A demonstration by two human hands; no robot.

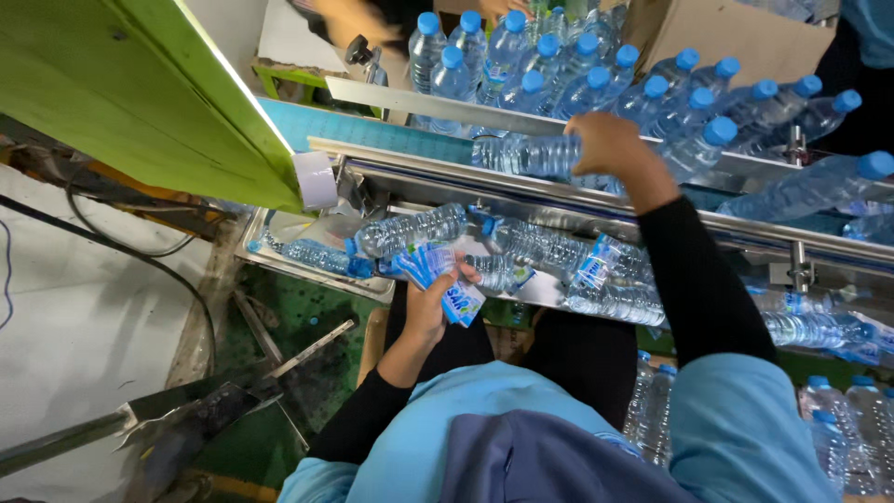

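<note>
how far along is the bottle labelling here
Done: a few labelled bottles lie in the metal tray. In hand: the left hand holds a fan of blue label sleeves, while the right hand grips a bare bottle on the belt. Left: a crowd of blue-capped bottles stands waiting on the belt, labels hard to tell.

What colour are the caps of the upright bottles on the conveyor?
The caps are blue, on clear plastic bottles; the head view shows this best.
</note>
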